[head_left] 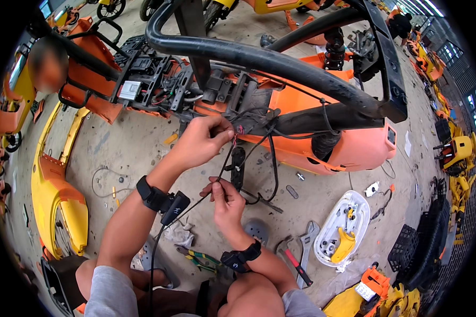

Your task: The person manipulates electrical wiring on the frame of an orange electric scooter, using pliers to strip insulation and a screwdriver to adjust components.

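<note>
On my feed: left hand point(209, 140) has thumb and index together, pinched on thin reddish wires point(235, 140) just beside the black frame tube point(301, 120). Tips partly cover the wires; strands too fine to count, and whether they join the tangled leads behind, I can't tell. Right hand point(226, 203) lower, fingers curled, black cable point(153, 256) passing at the fingertips; clamped or only touching, can't tell, palm side hidden. Cable location: in front of me, between the hands and down past the left wrist strap point(156, 196). Long axis slants from upper right at the left fingertips to lower left, then bends nearly straight down. Upper end points at the frame; lower end cut off by the bottom edge.
</note>
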The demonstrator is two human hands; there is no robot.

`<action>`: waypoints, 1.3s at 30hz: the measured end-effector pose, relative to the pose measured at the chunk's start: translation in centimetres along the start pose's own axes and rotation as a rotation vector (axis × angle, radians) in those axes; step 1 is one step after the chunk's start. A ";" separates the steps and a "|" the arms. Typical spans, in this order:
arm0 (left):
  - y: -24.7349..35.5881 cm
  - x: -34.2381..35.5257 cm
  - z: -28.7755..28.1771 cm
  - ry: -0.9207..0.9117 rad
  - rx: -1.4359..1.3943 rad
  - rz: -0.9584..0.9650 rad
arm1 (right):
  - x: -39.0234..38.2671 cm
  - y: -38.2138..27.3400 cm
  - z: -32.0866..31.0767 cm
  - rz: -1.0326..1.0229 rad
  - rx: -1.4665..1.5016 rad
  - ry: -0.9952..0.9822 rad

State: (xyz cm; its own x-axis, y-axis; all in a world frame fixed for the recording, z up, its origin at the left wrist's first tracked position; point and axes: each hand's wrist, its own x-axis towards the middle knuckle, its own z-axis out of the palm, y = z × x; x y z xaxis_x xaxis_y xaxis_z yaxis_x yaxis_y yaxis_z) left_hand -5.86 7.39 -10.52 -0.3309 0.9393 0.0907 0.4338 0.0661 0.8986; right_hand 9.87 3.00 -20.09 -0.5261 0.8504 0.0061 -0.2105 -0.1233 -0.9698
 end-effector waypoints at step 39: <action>-0.5 -4.0 1.7 0.056 -0.161 -0.018 | 5.2 -10.2 -1.9 -0.249 -0.954 0.081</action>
State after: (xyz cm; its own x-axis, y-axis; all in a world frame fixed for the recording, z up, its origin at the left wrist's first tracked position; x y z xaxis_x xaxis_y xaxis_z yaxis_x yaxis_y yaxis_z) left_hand -3.36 4.17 -12.00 -0.3856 0.9179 0.0938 0.2892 0.0238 0.9570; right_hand 10.83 9.67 -10.64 -0.4914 0.8330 0.2542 0.4635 0.4973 -0.7334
